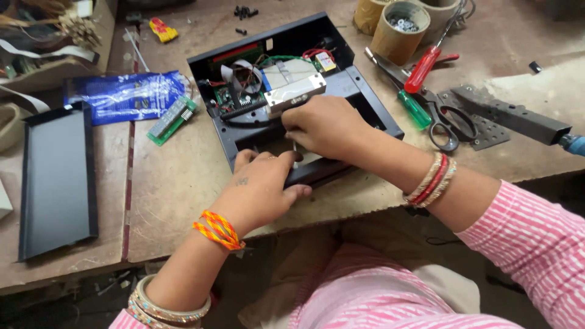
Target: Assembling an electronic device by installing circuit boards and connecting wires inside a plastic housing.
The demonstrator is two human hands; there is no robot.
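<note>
Head view shows the open black case (365, 100) on the workbench (183, 176), boards and wiring already seated inside, cover not yet on; left hand (262, 186) clamps its near edge while right hand (326, 125) closes, seemingly on a thin tool, just inside.

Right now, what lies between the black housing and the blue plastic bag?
In the head view, a small green circuit board lies between the black housing and the blue plastic bag.

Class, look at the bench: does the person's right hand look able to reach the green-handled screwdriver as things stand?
Probably yes. The right hand rests on the black case, and the green-handled screwdriver lies just beside it on open bench, with only the scissors alongside, not over it.
</note>
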